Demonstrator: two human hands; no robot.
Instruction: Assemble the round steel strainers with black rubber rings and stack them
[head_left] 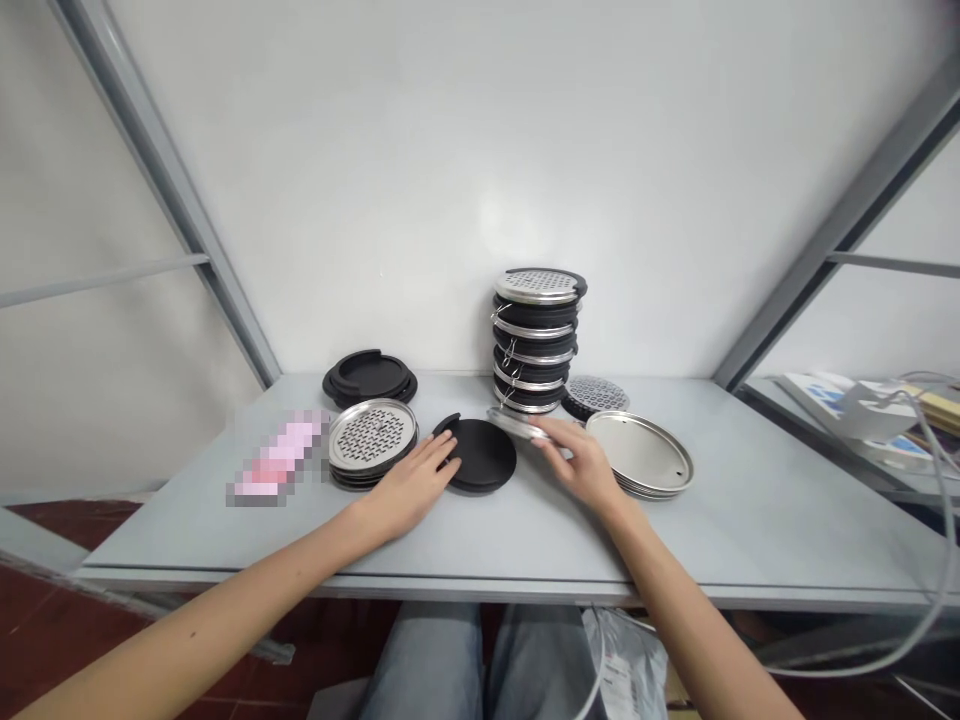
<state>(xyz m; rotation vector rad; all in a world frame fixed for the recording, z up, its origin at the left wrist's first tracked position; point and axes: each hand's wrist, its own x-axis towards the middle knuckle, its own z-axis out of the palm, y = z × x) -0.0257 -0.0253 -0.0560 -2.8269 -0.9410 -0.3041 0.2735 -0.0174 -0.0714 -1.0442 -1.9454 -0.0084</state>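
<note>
A round black dish [484, 456] with a raised curved rim lies on the table in front of me. My left hand [415, 480] rests at its left edge, fingers stretched out and touching the rim. Above the dish's right side, my right hand [576, 458] pinches a thin round silver metal disc [517, 424], held tilted and seen nearly edge-on. Beside my left hand sits a stack of perforated silver discs [373, 436] with dark layers beneath. To the right of my right hand lies a stack of plain silver round plates [641, 452].
A tall stack of black and silver round pieces with wire clips [536, 340] stands against the wall. Black rings [371, 375] lie back left, a perforated disc [596, 393] back right. A blurred pink item [281, 455] lies left. A white cable [934, 560] hangs at right.
</note>
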